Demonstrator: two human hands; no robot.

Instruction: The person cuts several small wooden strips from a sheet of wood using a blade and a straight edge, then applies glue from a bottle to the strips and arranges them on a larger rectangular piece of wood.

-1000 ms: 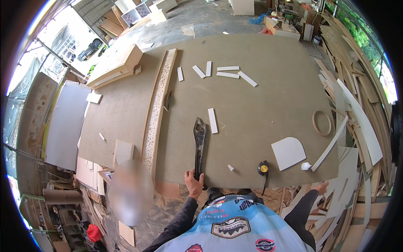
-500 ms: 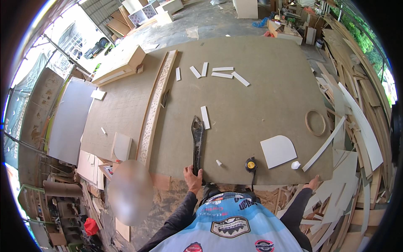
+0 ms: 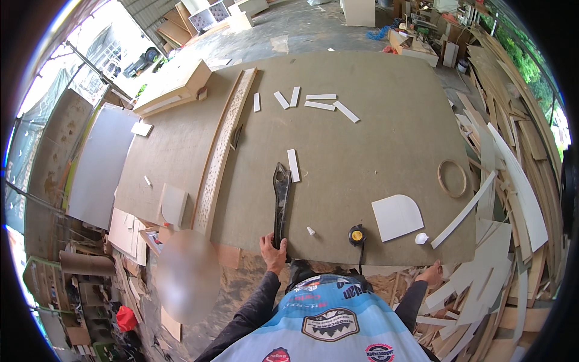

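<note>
My left hand (image 3: 273, 253) is closed round the near end of a long black tool (image 3: 281, 196). That tool lies on the brown tabletop (image 3: 350, 163), pointing away from me, with an opening near its far tip; its exact kind is unclear. A white strip (image 3: 293, 165) lies beside the tip. My right hand (image 3: 430, 275) is at the near edge of the table toward the right, its fingers apart and holding nothing visible. Closest to it are a small white cup-like piece (image 3: 421, 239) and a white panel with one rounded corner (image 3: 398, 218). Between my hands sit a tape measure (image 3: 357, 234) and a small white nozzle-like cap (image 3: 311, 231).
Several white strips (image 3: 320, 105) lie farther back. A long patterned board (image 3: 226, 151) crosses the left side, near a wooden box (image 3: 173, 90). A ring (image 3: 452, 178) and a curved white strip (image 3: 463, 209) lie at the right. Offcuts (image 3: 482, 265) are piled beside the table.
My right hand has drawn left along the table's near edge, away from the corner. My left hand keeps its hold on the black tool. The whole view has shifted slightly.
</note>
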